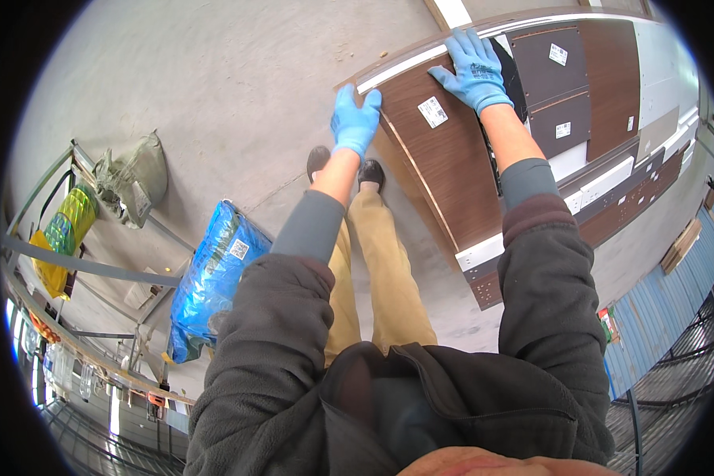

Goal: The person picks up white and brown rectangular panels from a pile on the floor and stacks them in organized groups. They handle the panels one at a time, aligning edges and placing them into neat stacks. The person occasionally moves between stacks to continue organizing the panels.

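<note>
A brown wood-grain panel (436, 159) with a white label lies on top of a stack of boards. My left hand (355, 120), in a light blue glove, is at the panel's far left corner. Its thumb is apart from the fingers and meets the edge, and the fingertips point away from me. On the panel's far edge, by a white strip (401, 70), my right hand (477, 75) lies flat in a matching glove, fingers spread. A black piece (509, 75) shows beside that hand, partly covered by it.
Dark brown and white labelled panels (559, 71) continue to the right on the stack. To my left, a blue plastic bag (214, 278) leans by a metal frame (95, 266), with a grey-green sack (139, 178) and a shiny yellow-green roll (71, 222). Blue corrugated sheeting (650, 301) lies at the right.
</note>
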{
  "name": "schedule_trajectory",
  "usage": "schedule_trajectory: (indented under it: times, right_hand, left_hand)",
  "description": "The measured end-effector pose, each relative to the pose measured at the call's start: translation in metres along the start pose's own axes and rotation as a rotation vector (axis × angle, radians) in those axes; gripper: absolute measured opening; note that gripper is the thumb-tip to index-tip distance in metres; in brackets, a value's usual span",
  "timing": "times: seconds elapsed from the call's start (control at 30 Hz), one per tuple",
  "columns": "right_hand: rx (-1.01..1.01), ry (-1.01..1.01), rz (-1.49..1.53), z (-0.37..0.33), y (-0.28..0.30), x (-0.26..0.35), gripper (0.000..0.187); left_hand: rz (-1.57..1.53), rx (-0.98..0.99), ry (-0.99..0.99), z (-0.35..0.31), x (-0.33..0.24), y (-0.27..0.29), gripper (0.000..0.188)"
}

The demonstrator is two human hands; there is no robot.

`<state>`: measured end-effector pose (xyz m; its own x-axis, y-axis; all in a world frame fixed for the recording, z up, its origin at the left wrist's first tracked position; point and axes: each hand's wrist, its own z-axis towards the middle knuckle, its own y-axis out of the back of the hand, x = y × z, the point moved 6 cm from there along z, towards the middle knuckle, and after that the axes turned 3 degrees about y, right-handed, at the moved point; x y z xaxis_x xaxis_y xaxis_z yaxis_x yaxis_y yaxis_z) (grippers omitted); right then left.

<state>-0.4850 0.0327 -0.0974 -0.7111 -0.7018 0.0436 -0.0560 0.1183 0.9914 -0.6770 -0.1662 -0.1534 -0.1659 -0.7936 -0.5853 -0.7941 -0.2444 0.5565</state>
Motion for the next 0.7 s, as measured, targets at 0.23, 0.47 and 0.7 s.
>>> schedule_trajectory:
  times: [0.23, 0.47, 0.7]
  right_hand:
    - [-0.118, -0.157, 0.03, -0.031, 0.015, 0.014, 0.087]
    - [0.078, -0.266, -0.032, -0.063, -0.01, 0.039, 0.1]
    - [0.061, -0.246, -0.035, -0.062, -0.015, 0.039, 0.102]
  left_hand:
    - [-0.196, 0.14, 0.218, -0.05, 0.027, -0.035, 0.041]
    - [-0.282, 0.146, 0.289, -0.045, 0.024, -0.036, 0.033]
    - [-0.255, 0.183, 0.273, -0.041, 0.028, -0.036, 0.041]
